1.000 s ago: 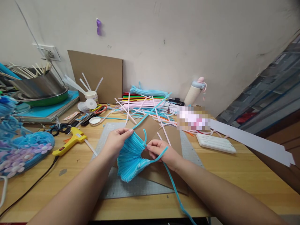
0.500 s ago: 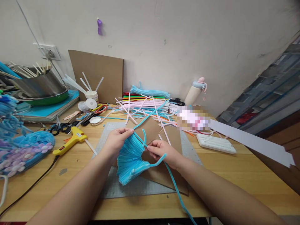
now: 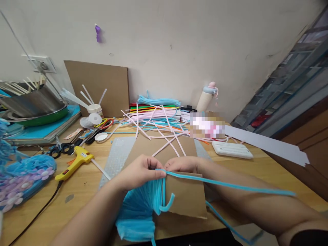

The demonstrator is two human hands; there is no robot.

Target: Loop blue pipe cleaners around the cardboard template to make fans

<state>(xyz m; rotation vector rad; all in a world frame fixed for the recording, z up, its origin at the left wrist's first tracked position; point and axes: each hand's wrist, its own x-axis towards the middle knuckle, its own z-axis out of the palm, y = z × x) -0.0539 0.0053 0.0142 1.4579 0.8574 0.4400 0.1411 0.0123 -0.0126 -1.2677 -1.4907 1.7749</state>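
A brown cardboard piece [image 3: 186,196] is partly covered by a dense band of blue fuzzy pipe cleaners [image 3: 137,212] laid side by side. With thumb and fingers, my left hand [image 3: 143,172] pinches the band's upper end and the bend of a long blue pipe cleaner [image 3: 230,186]. That strand runs right, across my right forearm, to a free end. Curled at the same bend is my right hand [image 3: 181,164], behind the cardboard's raised edge; its fingertips are partly hidden. A short blue end curls out in front of the cardboard, and another strand hangs below my right forearm.
A yellow glue gun [image 3: 75,164] and black scissors [image 3: 61,148] lie left, near a blue flowered piece [image 3: 28,181]. Piled pipe cleaners [image 3: 159,102] lie at the back. A white case [image 3: 232,150] and a tilted bottle [image 3: 205,97] are right. Under the work is a grey mat [image 3: 116,153].
The cardboard and its blue band have turned and moved lower. My hands have come together at the band's upper end, and the long strand now points right instead of up toward the wall.
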